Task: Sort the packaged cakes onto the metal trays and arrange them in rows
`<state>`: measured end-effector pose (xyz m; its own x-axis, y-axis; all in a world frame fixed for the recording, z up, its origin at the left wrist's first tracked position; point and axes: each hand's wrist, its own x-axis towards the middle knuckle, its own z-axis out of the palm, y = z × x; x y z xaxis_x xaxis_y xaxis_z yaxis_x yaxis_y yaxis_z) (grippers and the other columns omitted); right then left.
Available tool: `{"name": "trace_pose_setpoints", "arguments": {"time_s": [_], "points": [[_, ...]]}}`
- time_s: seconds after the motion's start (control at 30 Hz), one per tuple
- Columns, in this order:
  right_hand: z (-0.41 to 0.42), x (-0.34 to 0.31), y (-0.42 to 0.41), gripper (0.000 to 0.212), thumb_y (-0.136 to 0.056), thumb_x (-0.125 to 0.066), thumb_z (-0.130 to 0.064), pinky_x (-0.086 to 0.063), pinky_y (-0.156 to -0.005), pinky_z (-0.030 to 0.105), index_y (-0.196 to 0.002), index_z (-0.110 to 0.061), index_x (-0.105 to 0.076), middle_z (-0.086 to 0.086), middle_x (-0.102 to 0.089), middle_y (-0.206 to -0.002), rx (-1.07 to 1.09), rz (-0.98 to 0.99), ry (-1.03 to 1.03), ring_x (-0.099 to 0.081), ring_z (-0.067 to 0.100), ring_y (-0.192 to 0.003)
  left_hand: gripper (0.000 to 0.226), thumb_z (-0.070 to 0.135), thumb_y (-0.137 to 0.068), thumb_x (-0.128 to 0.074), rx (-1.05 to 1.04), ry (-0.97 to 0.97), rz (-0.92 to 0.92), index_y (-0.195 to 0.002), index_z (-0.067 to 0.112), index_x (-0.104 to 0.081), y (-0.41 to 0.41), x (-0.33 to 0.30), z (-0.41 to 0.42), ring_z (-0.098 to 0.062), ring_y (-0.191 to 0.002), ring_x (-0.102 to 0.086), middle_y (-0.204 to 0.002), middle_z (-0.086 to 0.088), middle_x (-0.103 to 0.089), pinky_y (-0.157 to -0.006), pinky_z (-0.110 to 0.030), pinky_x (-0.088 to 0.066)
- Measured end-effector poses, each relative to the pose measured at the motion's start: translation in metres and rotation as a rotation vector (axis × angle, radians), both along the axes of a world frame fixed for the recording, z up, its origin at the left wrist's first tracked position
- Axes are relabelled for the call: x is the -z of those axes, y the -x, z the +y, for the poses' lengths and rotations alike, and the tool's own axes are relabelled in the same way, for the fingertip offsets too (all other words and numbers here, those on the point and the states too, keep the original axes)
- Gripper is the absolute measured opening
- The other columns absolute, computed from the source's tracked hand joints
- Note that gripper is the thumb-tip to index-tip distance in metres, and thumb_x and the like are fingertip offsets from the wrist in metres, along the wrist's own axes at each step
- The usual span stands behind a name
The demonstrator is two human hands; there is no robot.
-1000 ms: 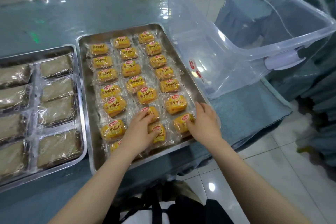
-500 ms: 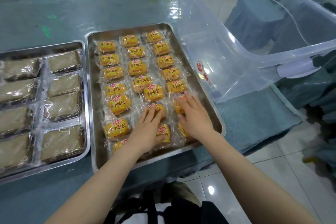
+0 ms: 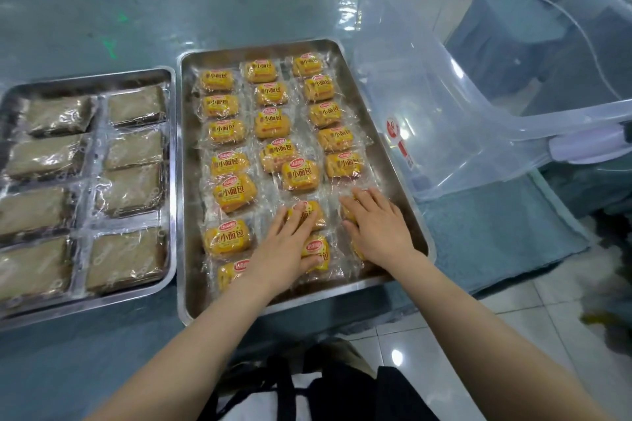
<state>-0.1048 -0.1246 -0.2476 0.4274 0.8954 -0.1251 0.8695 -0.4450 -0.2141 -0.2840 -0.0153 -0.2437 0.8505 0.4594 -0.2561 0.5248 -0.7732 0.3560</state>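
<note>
A steel tray (image 3: 408, 215) in the middle holds several yellow packaged cakes (image 3: 234, 192) in three rough rows. My left hand (image 3: 284, 243) lies flat with straight fingers on the near cakes of the middle row (image 3: 316, 248). My right hand (image 3: 378, 225) presses flat on the near cakes of the right row, which it mostly hides. One cake (image 3: 300, 174) in the middle row sits askew, out of line. A second steel tray (image 3: 172, 181) on the left holds several brown packaged cakes (image 3: 131, 190) in two columns.
A large clear plastic bin (image 3: 478, 106) lies tilted on the table right of the yellow-cake tray, nearly touching it. The table has a teal cover (image 3: 496, 232) and its edge runs just in front of the trays. Tiled floor and a dark bag strap lie below.
My right hand slid from the tray's near right corner inward onto the right row's near cakes. My left hand stayed on the near middle cakes, shifting slightly.
</note>
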Motion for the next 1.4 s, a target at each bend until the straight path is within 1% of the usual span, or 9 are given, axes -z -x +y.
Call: {"name": "trace_pose_setpoints", "arguments": {"time_s": [0.27,0.43,0.53,0.67,0.77,0.93,1.1,1.27,1.4], "points": [[0.02,-0.016,0.014,0.054,-0.095,-0.036,-0.051,0.004,-0.113,0.05,-0.146,-0.037,-0.024,-0.007,-0.002,-0.16,-0.085,0.032,-0.011,0.014,0.022,-0.145,0.095,0.079,-0.067,-0.022,-0.185,-0.056,-0.085,-0.144,0.035,0.011,0.024,-0.012,0.019,-0.012,-0.139,0.021,-0.152,0.008,0.019,-0.111,-0.034,0.007],[0.044,-0.019,0.04,0.06,-0.094,-0.04,-0.054,-0.004,-0.116,0.05,-0.148,-0.035,-0.021,-0.008,-0.002,-0.16,-0.342,0.161,0.021,0.007,0.016,-0.146,0.087,0.063,-0.082,-0.047,-0.395,-0.02,-0.135,-0.15,0.031,-0.003,0.069,-0.014,0.034,-0.007,-0.139,0.017,-0.156,0.009,0.011,-0.11,-0.032,0.001],[0.049,-0.011,0.052,0.068,-0.093,-0.036,-0.06,-0.005,-0.114,0.054,-0.151,-0.035,-0.012,-0.006,0.01,-0.159,-0.347,0.272,0.138,0.015,0.019,-0.145,0.084,0.055,-0.086,-0.053,-0.473,-0.05,-0.128,-0.151,0.026,-0.009,0.085,-0.015,0.033,-0.013,-0.142,0.016,-0.158,0.002,0.01,-0.113,-0.034,0.0],[0.049,-0.002,0.057,0.072,-0.093,-0.029,-0.064,0.003,-0.113,0.053,-0.151,-0.038,0.004,-0.006,0.024,-0.156,-0.314,0.16,0.198,0.026,0.022,-0.141,0.077,0.052,-0.082,-0.06,-0.511,-0.125,-0.189,-0.145,0.021,-0.027,0.089,-0.019,0.024,-0.025,-0.138,-0.015,-0.15,-0.007,-0.02,-0.111,-0.041,-0.023],[0.047,-0.001,0.058,0.07,-0.092,-0.03,-0.064,0.0,-0.114,0.052,-0.151,-0.036,-0.004,-0.003,0.008,-0.16,-0.318,0.069,0.126,0.012,0.026,-0.146,0.074,0.055,-0.083,-0.057,-0.439,-0.11,-0.174,-0.144,0.021,-0.03,0.092,-0.017,0.022,-0.023,-0.134,-0.023,-0.146,-0.005,-0.029,-0.109,-0.039,-0.026],[0.051,-0.007,0.056,0.066,-0.09,-0.045,-0.057,-0.018,-0.115,0.05,-0.148,-0.032,-0.026,0.001,-0.022,-0.157,-0.314,0.055,0.057,-0.015,0.028,-0.143,0.083,0.062,-0.086,-0.045,-0.372,-0.054,-0.045,-0.15,0.025,-0.007,0.087,-0.003,0.019,-0.017,-0.144,0.004,-0.159,0.003,0.003,-0.114,-0.037,-0.015],[0.061,-0.015,0.059,0.051,-0.09,-0.046,-0.049,-0.012,-0.112,0.048,-0.139,-0.036,-0.041,-0.006,-0.026,-0.155,-0.31,0.039,-0.022,-0.017,0.021,-0.141,0.086,0.061,-0.088,-0.04,-0.334,0.016,-0.002,-0.149,0.027,0.009,0.085,0.006,0.024,-0.014,-0.141,0.022,-0.155,0.003,0.02,-0.113,-0.034,0.004],[0.086,-0.018,0.083,0.055,-0.096,-0.042,-0.029,-0.002,-0.115,0.043,-0.147,-0.038,-0.024,-0.013,-0.016,-0.158,-0.526,0.099,-0.012,-0.005,0.016,-0.146,0.091,0.06,-0.088,-0.038,-0.364,0.029,-0.001,-0.137,0.021,0.029,0.085,0.008,0.019,-0.014,-0.135,0.031,-0.147,-0.001,0.034,-0.11,-0.033,0.012],[0.1,-0.015,0.092,0.062,-0.097,-0.042,-0.024,-0.001,-0.117,0.044,-0.15,-0.04,-0.014,-0.015,-0.01,-0.158,-0.647,0.157,0.075,-0.005,0.012,-0.146,0.098,0.055,-0.089,-0.045,-0.449,-0.002,-0.004,-0.143,0.009,0.024,0.085,0.005,0.014,-0.017,-0.138,0.026,-0.151,-0.009,0.029,-0.109,-0.03,0.012]]}}
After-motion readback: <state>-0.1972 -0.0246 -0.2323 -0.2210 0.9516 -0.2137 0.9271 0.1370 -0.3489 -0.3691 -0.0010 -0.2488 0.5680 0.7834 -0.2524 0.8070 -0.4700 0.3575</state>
